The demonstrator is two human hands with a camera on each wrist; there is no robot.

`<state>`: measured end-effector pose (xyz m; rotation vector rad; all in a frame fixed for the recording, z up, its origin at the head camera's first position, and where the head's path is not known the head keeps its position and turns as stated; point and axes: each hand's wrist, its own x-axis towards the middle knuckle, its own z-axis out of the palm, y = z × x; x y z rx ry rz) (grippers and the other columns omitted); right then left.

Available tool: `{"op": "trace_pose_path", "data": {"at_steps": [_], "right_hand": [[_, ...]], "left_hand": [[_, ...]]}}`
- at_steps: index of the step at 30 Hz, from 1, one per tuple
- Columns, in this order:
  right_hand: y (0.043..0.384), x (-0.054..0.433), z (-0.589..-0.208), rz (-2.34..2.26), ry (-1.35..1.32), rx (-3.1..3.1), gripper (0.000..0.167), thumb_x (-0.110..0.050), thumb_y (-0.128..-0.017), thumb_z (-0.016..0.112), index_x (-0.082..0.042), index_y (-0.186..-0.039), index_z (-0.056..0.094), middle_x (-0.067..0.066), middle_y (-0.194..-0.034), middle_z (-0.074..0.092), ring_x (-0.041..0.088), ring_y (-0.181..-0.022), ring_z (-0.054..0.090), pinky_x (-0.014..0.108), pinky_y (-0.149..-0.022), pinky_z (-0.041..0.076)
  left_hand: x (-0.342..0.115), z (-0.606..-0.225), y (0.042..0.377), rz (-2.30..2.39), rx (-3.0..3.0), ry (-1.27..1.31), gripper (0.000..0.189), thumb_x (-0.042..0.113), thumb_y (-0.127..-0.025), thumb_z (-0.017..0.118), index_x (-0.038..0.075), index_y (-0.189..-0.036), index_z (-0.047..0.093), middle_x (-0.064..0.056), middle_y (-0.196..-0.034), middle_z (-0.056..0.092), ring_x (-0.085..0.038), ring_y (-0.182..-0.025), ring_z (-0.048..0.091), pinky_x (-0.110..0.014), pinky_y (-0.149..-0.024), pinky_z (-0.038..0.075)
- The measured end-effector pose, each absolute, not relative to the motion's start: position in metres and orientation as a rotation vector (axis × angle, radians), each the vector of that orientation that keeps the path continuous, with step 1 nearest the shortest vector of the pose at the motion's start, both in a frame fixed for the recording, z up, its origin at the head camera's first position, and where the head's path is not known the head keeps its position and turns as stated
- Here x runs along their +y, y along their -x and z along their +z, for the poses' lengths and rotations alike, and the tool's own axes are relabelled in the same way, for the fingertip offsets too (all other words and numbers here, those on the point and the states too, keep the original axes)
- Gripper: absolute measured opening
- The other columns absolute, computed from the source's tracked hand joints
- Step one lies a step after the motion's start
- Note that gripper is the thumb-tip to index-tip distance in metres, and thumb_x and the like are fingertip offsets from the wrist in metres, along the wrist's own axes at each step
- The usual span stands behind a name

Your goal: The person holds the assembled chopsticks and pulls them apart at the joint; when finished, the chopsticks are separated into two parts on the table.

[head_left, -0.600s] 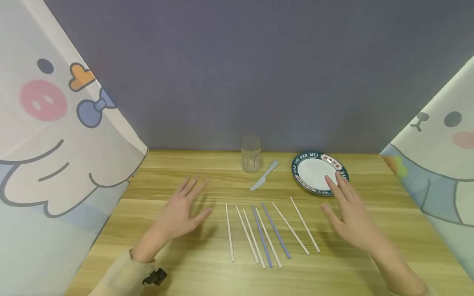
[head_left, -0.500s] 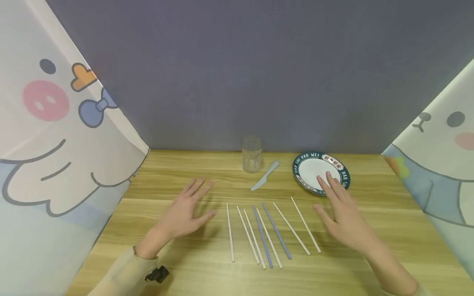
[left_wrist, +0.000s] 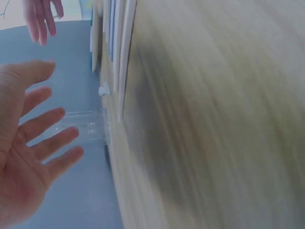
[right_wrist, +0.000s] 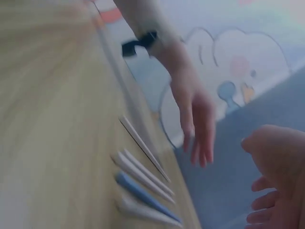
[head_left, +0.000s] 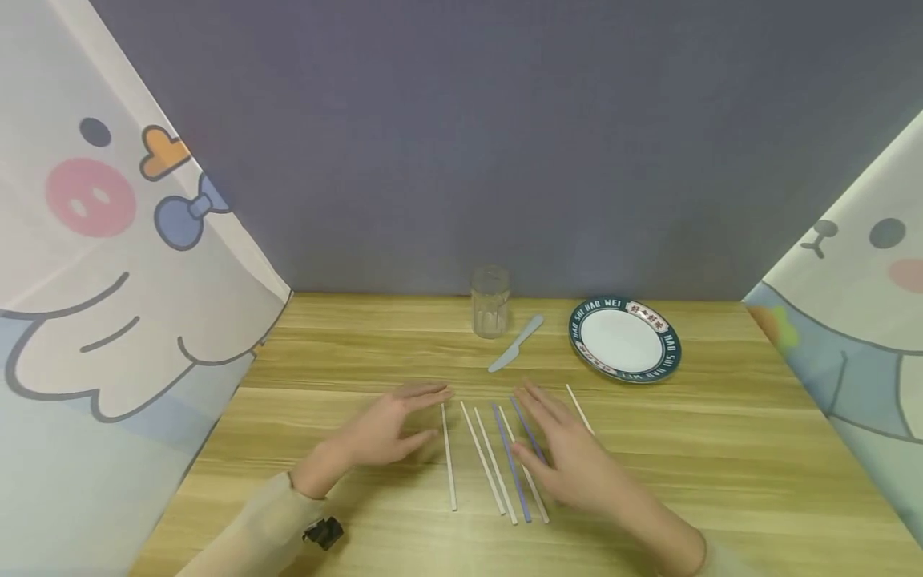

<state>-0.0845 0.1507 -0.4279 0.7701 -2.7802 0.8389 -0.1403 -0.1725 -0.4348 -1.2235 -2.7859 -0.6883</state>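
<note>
1. Fingers of the left hand, loosely straight and empty, hung over the far end of the leftmost stick.
2. The sticks lay in a spaced row, perhaps to keep each separate.
3. The right hand, loosely extended (hiding some sticks), held nothing.
4. The plate sat farther back, probably for room.

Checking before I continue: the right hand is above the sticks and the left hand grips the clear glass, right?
Not quite: the left hand holds nothing; the head view shows the clear glass standing apart from it, farther back on the table. The right hand is above the sticks.
</note>
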Motion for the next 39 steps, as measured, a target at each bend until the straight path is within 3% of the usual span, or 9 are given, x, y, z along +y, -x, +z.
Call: {"op": "trace_pose_path", "data": {"at_steps": [5,9,13,18,23,26,32,36,39], "right_hand": [[0.075,0.122,-0.436,0.915,-0.879,-2.827,0.052,-0.029,-0.104,0.069,-0.007,-0.150,0.058,0.015,-0.158,0.056,0.038,-0.145,0.055,0.055,-0.114,0.051],[0.074,0.104,-0.441,0.852,-1.008,-2.843,0.042,-0.028,-0.104,0.068,-0.004,-0.138,0.067,0.008,-0.135,0.072,0.026,-0.127,0.068,0.044,-0.106,0.059],[0.075,0.087,-0.445,0.771,-1.088,-2.881,0.035,-0.032,-0.101,0.072,-0.004,-0.121,0.074,0.002,-0.108,0.077,0.012,-0.098,0.072,0.029,-0.085,0.063],[0.074,0.066,-0.452,0.688,-1.109,-2.992,0.035,-0.044,-0.096,0.077,-0.009,-0.099,0.076,-0.006,-0.079,0.070,0.002,-0.072,0.062,0.017,-0.062,0.053],[0.072,0.048,-0.457,0.458,-1.134,-3.037,0.045,-0.053,-0.092,0.080,-0.008,-0.097,0.075,-0.005,-0.074,0.069,0.003,-0.064,0.064,0.012,-0.055,0.048],[0.073,0.041,-0.457,0.377,-1.113,-3.048,0.039,-0.044,-0.089,0.085,-0.007,-0.095,0.075,-0.004,-0.069,0.068,0.002,-0.057,0.062,0.008,-0.050,0.045],[0.083,0.047,-0.445,0.432,-1.041,-3.075,0.012,-0.013,-0.086,0.082,-0.009,-0.087,0.070,-0.004,-0.066,0.062,0.002,-0.050,0.049,0.009,-0.044,0.039],[0.096,0.067,-0.433,0.468,-1.020,-2.988,0.012,-0.005,-0.081,0.075,-0.011,-0.089,0.070,-0.005,-0.074,0.061,0.003,-0.057,0.049,0.011,-0.046,0.039],[0.106,0.084,-0.421,0.490,-1.010,-2.945,0.013,-0.003,-0.083,0.071,-0.009,-0.094,0.069,-0.002,-0.083,0.059,0.006,-0.062,0.050,0.014,-0.049,0.041]], "left_hand": [[-0.167,-0.442,0.141,-0.636,-2.865,1.308,0.053,0.020,-0.098,0.076,0.008,-0.147,0.063,-0.013,-0.153,0.062,-0.034,-0.141,0.059,-0.052,-0.119,0.048],[-0.165,-0.445,0.142,-0.589,-2.920,1.314,0.046,0.021,-0.099,0.075,0.011,-0.143,0.067,-0.008,-0.150,0.065,-0.031,-0.140,0.060,-0.050,-0.119,0.048],[-0.164,-0.450,0.144,-0.522,-2.919,1.335,0.035,0.016,-0.098,0.075,0.014,-0.133,0.074,-0.008,-0.143,0.070,-0.030,-0.135,0.063,-0.049,-0.117,0.051],[-0.164,-0.456,0.143,-0.482,-2.925,1.302,0.020,0.010,-0.096,0.078,0.016,-0.114,0.083,-0.007,-0.127,0.075,-0.025,-0.119,0.068,-0.043,-0.108,0.058],[-0.165,-0.462,0.142,-0.490,-2.866,1.289,0.009,0.012,-0.090,0.085,0.017,-0.097,0.085,0.002,-0.106,0.076,-0.014,-0.102,0.064,-0.027,-0.093,0.060],[-0.167,-0.464,0.144,-0.461,-2.812,1.330,0.007,0.015,-0.088,0.087,0.018,-0.091,0.082,0.008,-0.096,0.074,-0.010,-0.096,0.060,-0.025,-0.088,0.058],[-0.172,-0.458,0.148,-0.540,-2.813,1.396,0.006,0.017,-0.096,0.080,0.020,-0.095,0.075,0.011,-0.095,0.073,-0.006,-0.095,0.063,-0.029,-0.088,0.058],[-0.169,-0.449,0.147,-0.689,-2.786,1.372,0.003,0.017,-0.102,0.073,0.017,-0.100,0.072,0.009,-0.096,0.074,-0.002,-0.089,0.067,-0.023,-0.082,0.061],[-0.160,-0.440,0.145,-0.761,-2.722,1.353,0.003,0.015,-0.103,0.072,0.014,-0.105,0.070,0.005,-0.097,0.075,-0.001,-0.084,0.067,-0.017,-0.075,0.059]]}}
